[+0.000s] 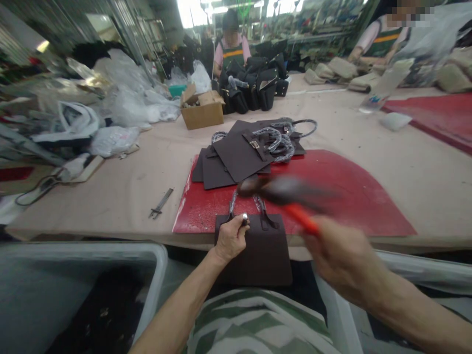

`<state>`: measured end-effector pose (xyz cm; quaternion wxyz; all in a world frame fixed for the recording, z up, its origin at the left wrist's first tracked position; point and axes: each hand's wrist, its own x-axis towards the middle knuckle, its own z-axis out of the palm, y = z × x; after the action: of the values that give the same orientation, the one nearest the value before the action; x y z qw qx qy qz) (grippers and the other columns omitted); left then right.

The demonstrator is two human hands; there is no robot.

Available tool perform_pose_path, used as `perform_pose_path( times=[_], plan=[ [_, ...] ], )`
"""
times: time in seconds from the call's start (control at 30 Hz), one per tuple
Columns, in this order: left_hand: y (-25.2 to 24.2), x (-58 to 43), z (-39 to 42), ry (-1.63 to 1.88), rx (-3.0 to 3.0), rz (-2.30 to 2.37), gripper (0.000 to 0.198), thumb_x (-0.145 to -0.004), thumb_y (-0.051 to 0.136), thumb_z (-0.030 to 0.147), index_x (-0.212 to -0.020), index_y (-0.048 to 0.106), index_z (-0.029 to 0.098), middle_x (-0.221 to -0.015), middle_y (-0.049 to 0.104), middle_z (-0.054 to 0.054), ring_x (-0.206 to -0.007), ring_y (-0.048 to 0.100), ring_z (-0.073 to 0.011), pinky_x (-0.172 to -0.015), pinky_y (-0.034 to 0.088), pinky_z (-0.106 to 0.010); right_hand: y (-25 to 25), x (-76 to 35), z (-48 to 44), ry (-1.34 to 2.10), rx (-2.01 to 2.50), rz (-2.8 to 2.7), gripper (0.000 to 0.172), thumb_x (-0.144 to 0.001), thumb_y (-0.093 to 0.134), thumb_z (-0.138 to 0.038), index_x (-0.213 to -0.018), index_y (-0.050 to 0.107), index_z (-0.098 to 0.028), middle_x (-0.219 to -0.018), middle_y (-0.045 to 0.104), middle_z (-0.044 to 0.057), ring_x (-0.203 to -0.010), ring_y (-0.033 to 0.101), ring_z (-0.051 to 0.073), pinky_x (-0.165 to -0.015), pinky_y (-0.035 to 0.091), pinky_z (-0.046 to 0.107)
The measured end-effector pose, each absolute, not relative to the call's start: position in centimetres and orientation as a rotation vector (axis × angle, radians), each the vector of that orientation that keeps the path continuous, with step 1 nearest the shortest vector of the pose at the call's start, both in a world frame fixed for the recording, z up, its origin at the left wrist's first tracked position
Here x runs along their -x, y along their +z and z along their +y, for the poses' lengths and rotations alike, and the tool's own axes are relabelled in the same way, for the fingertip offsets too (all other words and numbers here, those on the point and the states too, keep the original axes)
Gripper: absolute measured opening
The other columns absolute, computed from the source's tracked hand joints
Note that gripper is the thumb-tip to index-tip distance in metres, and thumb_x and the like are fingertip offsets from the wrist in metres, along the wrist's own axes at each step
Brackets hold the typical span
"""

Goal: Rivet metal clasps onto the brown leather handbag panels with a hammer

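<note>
My right hand (328,246) is wrapped round the red handle of a hammer (287,191), whose dark head is smeared by motion above the red mat (339,187). My left hand (232,238) pinches a small shiny metal piece (245,216) at the top edge of a dark brown bag panel (258,255). That panel hangs partly over the table's front edge, with its plastic-wrapped handles lying on the mat. Behind it, several similar brown panels (239,155) with wrapped handles are piled on the mat.
A metal caliper-like tool (161,203) lies left of the mat. Farther back are a cardboard box (202,112), black bags (258,83) and plastic wrapping (129,93). Grey bins (160,265) stand below the table edge. Two people work across the table.
</note>
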<state>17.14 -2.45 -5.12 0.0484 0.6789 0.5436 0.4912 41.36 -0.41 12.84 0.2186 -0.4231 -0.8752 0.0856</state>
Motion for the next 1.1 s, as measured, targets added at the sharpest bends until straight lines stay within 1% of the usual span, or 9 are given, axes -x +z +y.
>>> perform_pose_path(
  times=[0.1,0.27,0.4,0.5,0.6,0.67,0.77,0.9,1.1],
  plan=[
    [-5.2,-17.2,-2.5,1.483,-2.046,1.668,0.016,-0.091,0.052,0.015,-0.101,0.064,0.020,-0.085,0.074,-0.006,-0.081,0.074,-0.0188,-0.075,0.061,-0.027,10.7,-42.0,-0.2,0.380,1.140,-2.606,0.028,-0.098,0.035,-0.039,-0.074,0.042,-0.026,-0.051,0.051,0.000,-0.040,0.040,0.016,-0.048,0.017,0.032],
    [-5.2,-17.0,-2.5,1.494,-1.959,1.601,0.014,-0.093,0.052,0.017,-0.102,0.062,0.020,-0.091,0.074,-0.006,-0.085,0.073,-0.0173,-0.081,0.060,-0.027,8.1,-43.2,3.5,0.674,1.416,-2.361,0.033,-0.096,0.037,-0.047,-0.069,0.038,-0.026,-0.052,0.047,-0.002,-0.047,0.043,0.016,-0.051,0.026,0.030],
    [-5.2,-16.7,-2.6,1.448,-1.922,1.574,0.014,-0.093,0.053,0.018,-0.103,0.062,0.020,-0.094,0.074,-0.006,-0.087,0.073,-0.0167,-0.083,0.060,-0.027,4.8,-44.0,7.4,0.702,1.719,-2.306,0.031,-0.095,0.041,-0.039,-0.068,0.047,-0.024,-0.058,0.052,0.001,-0.056,0.051,0.018,-0.057,0.033,0.030],
    [-5.0,-16.6,-2.8,1.435,-1.885,1.552,0.014,-0.093,0.055,0.017,-0.105,0.062,0.020,-0.097,0.074,-0.006,-0.089,0.073,-0.0165,-0.084,0.059,-0.027,3.2,-44.0,8.5,0.295,1.812,-2.397,0.025,-0.096,0.046,-0.034,-0.085,0.062,-0.017,-0.080,0.064,0.011,-0.073,0.058,0.023,-0.063,0.038,0.032],
    [-4.3,-16.6,-2.9,1.421,-1.875,1.550,0.014,-0.092,0.058,0.018,-0.105,0.063,0.019,-0.098,0.074,-0.006,-0.089,0.072,-0.0165,-0.083,0.058,-0.027,2.6,-42.4,7.6,0.072,1.412,-2.466,0.030,-0.095,0.052,-0.034,-0.112,0.066,-0.014,-0.117,0.062,0.018,-0.101,0.058,0.029,-0.082,0.046,0.039],
    [-3.8,-16.7,-3.0,1.411,-1.883,1.560,0.014,-0.092,0.059,0.019,-0.105,0.064,0.019,-0.097,0.073,-0.006,-0.088,0.072,-0.0164,-0.082,0.058,-0.027,2.0,-40.4,6.4,0.178,1.127,-2.489,0.036,-0.093,0.060,-0.036,-0.122,0.064,-0.016,-0.130,0.058,0.017,-0.115,0.054,0.030,-0.096,0.044,0.044],
    [-3.5,-16.6,-3.1,1.432,-1.917,1.573,0.014,-0.092,0.059,0.018,-0.105,0.066,0.018,-0.096,0.073,-0.006,-0.088,0.072,-0.0164,-0.082,0.059,-0.027,0.5,-37.4,4.6,0.323,0.975,-2.562,0.049,-0.085,0.073,-0.041,-0.128,0.064,-0.020,-0.145,0.050,0.016,-0.132,0.044,0.035,-0.110,0.034,0.055],
    [-4.0,-16.4,-3.1,1.520,-1.988,1.533,0.017,-0.092,0.060,0.013,-0.108,0.066,0.018,-0.099,0.074,-0.006,-0.092,0.072,-0.0162,-0.085,0.060,-0.028,-1.6,-35.5,3.4,0.369,1.094,-2.568,0.063,-0.079,0.079,-0.044,-0.135,0.061,-0.022,-0.155,0.040,0.017,-0.140,0.036,0.039,-0.115,0.024,0.064],
    [-4.5,-16.5,-3.4,1.570,-1.995,1.511,0.019,-0.092,0.060,0.009,-0.108,0.065,0.017,-0.101,0.074,-0.008,-0.095,0.072,-0.0170,-0.089,0.060,-0.030,-1.9,-35.2,3.0,0.395,1.218,-2.524,0.066,-0.075,0.084,-0.039,-0.135,0.062,-0.022,-0.157,0.041,0.015,-0.141,0.036,0.040,-0.116,0.025,0.064]
  ],
)
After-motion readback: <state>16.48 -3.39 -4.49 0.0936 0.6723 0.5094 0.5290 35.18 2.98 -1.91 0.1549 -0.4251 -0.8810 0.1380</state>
